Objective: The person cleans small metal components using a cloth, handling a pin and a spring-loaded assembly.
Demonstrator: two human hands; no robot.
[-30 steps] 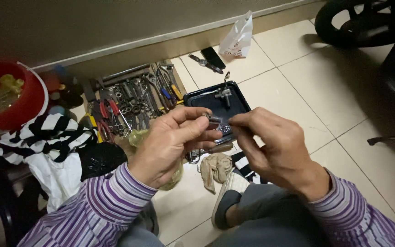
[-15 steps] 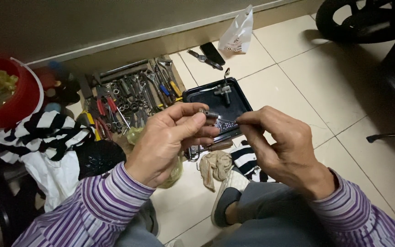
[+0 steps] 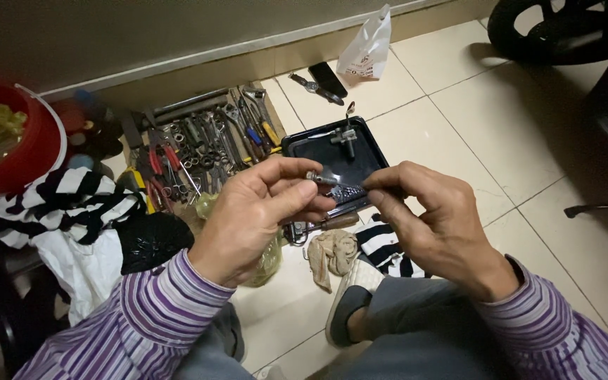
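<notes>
Head view, person seated on tiled floor [image 3: 459, 127]. Left hand [image 3: 258, 218] pinches a small metal part [image 3: 316, 177] between thumb and fingertips; right hand [image 3: 434, 225] is closed narrowly on its other end, apparently on a thin pin or tool, too small to make out. Part is held in the air just in front of the black tray [image 3: 300, 144].

Black tray holds one small metal fitting [image 3: 346, 138] near its far edge. Left of the tray: spread of wrenches and pliers [image 3: 198, 141]. Nearer than the tray: crumpled rag [image 3: 333, 252]. Far left of the tray: red bucket [image 3: 26, 151].

Judgement: small-part work looks mid-way; the part is in hand, not set down, and whether it is joined cannot be told.
</notes>
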